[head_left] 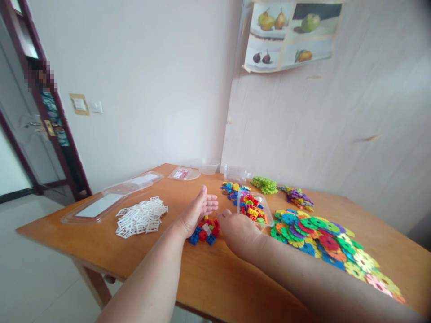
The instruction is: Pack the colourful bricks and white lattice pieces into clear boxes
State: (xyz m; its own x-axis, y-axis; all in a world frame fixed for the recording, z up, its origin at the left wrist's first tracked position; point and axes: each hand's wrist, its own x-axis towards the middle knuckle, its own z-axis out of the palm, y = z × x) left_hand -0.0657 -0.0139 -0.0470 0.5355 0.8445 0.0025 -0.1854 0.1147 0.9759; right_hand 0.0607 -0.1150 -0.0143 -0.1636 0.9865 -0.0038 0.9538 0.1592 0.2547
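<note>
Loose toy building bricks [203,233] in blue, red, yellow and other colours lie in a small pile on the table between my hands. My left hand [198,210] is at the pile's left and far side, palm turned inward, fingers stretched out and holding nothing. At the right of the pile, my right hand [240,231] has its fingers curled in; what they hold, if anything, is hidden. Just behind that hand stands a clear plastic box [267,211] with more mixed bricks in it. The hand covers the box's near left corner, and whether it touches the box I cannot tell.
White plastic lattice pieces [143,216] are heaped on the left. Colourful flower-shaped discs [323,242] spread over the right side. Farther back are blue and yellow discs [234,190], green pieces [264,184], purple pieces [298,198], clear lids [126,190] and a clear tub [209,167].
</note>
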